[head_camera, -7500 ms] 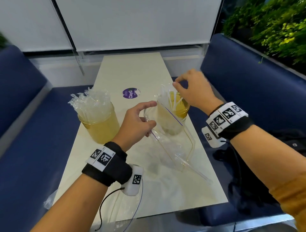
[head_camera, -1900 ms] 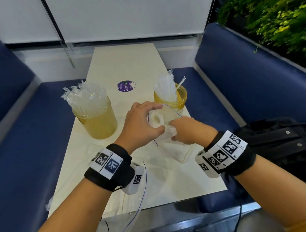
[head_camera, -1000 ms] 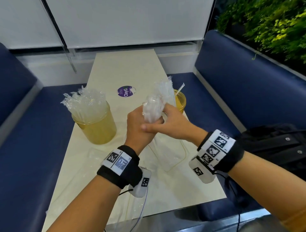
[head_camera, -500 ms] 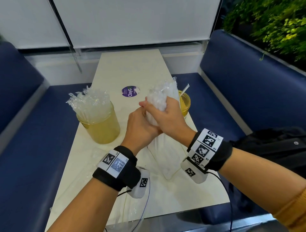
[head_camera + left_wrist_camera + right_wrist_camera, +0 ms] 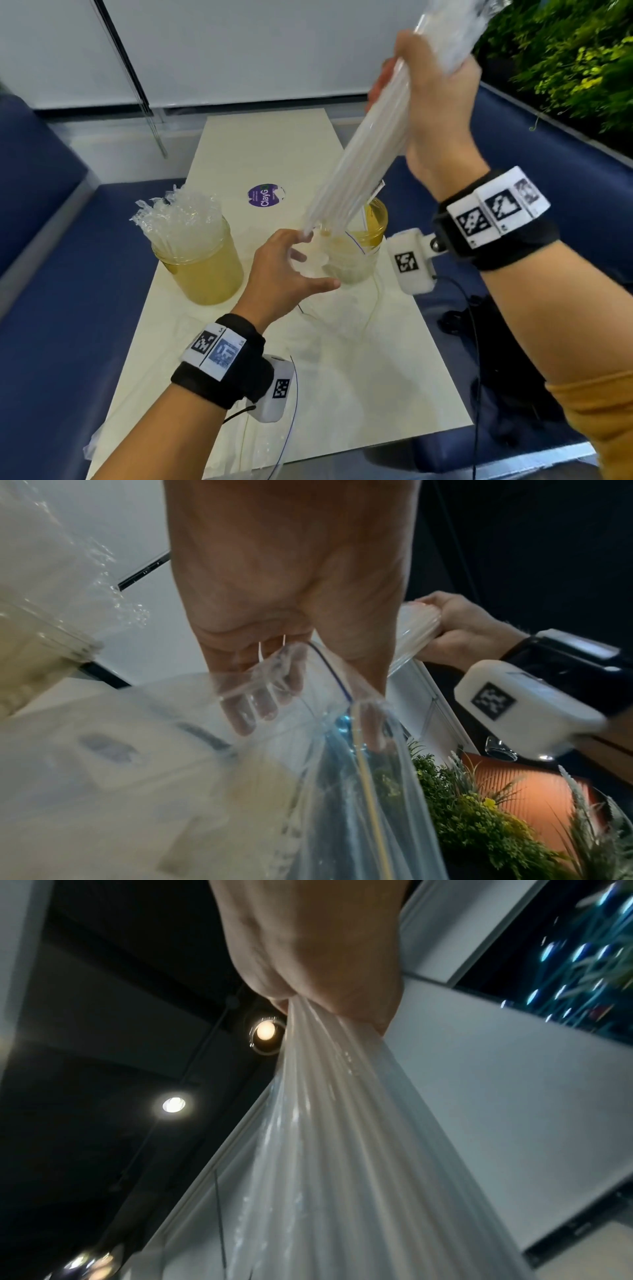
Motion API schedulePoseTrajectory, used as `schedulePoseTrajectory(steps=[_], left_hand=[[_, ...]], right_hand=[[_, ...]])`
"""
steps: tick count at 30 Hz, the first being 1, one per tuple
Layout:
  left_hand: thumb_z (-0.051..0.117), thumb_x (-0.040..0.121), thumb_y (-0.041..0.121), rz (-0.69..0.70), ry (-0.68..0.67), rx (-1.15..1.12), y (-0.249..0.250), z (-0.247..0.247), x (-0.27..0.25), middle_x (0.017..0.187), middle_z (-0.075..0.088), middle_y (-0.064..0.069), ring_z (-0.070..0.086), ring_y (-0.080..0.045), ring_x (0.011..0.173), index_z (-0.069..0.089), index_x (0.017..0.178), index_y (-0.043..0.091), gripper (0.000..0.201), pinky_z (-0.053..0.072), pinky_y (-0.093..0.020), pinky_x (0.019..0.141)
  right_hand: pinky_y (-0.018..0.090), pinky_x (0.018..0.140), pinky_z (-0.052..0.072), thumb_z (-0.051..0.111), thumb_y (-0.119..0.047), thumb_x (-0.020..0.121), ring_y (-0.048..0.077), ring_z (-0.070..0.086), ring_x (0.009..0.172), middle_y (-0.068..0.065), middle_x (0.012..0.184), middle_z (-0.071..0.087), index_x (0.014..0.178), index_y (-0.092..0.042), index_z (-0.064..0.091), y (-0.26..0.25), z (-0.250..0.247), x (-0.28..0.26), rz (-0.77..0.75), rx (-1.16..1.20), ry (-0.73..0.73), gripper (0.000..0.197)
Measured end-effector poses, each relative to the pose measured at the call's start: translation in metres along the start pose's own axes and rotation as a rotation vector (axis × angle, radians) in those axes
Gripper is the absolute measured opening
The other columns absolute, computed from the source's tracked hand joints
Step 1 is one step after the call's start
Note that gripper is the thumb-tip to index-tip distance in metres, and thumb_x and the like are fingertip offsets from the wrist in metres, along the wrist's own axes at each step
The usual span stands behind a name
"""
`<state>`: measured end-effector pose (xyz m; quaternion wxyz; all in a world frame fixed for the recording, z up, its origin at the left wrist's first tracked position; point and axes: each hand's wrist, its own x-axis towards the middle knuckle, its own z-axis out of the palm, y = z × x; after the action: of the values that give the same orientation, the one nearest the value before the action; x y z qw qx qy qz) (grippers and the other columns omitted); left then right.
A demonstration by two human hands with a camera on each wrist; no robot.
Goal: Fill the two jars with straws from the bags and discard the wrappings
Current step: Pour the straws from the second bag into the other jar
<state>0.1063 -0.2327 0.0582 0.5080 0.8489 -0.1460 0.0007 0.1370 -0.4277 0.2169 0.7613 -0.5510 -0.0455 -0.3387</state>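
Note:
My right hand (image 5: 428,78) is raised high over the table and grips a bundle of wrapped white straws (image 5: 356,161) near its top. The bundle slants down to the left, its lower ends just above the mouth of a clear zip bag (image 5: 346,267). My left hand (image 5: 301,260) holds that bag's rim between fingers and thumb, in front of the right jar (image 5: 376,216), which holds a few straws. The left jar (image 5: 205,274) is packed with wrapped straws. The left wrist view shows my fingertips (image 5: 263,710) through the bag (image 5: 342,791). In the right wrist view, straws (image 5: 342,1137) fan out from my fist (image 5: 308,982).
The cream table (image 5: 274,147) carries a purple sticker (image 5: 265,197). Another clear plastic bag (image 5: 260,435) lies at the table's near edge. Blue benches (image 5: 51,308) flank both sides. A black bag (image 5: 496,349) with cables sits on the right bench.
My right hand has pulled the straw bundle up out of the zip bag and lifted it high. My left hand has stayed low, holding the bag's mouth.

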Motion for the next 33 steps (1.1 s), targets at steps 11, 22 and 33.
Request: schedulePoseTrajectory(steps=[11,22,33], left_hand=[[0.089,0.070,0.008,0.012,0.071,-0.110,-0.005,-0.002,0.000,0.123,0.064,0.007,0.068,-0.009,0.093,0.065,0.122,0.017,0.058,0.063,-0.037,0.072],[0.086,0.073,0.005,0.037,0.112,-0.190,-0.001,-0.005,0.001,0.121,0.065,0.006,0.070,-0.007,0.089,0.068,0.119,0.016,0.050,0.058,-0.020,0.066],[0.085,0.077,0.011,0.035,0.170,-0.173,-0.004,-0.018,-0.004,0.121,0.067,0.013,0.072,-0.006,0.088,0.070,0.115,0.021,0.042,0.057,-0.019,0.074]], right_hand=[[0.048,0.055,0.058,0.063,-0.004,0.086,0.027,0.065,0.053,0.012,0.062,0.063,0.087,0.001,0.058,0.024,-0.037,0.061,-0.201,-0.095,0.326,0.007],[0.026,0.056,0.056,0.066,-0.008,0.088,0.008,0.067,0.054,0.003,0.068,0.067,0.091,0.001,0.065,0.110,-0.023,0.054,0.032,-0.452,-0.043,0.010],[0.050,0.074,0.062,0.068,-0.002,0.081,0.025,0.069,0.072,0.006,0.080,0.065,0.093,-0.013,0.059,0.113,-0.046,0.067,0.142,-0.381,0.159,0.018]])
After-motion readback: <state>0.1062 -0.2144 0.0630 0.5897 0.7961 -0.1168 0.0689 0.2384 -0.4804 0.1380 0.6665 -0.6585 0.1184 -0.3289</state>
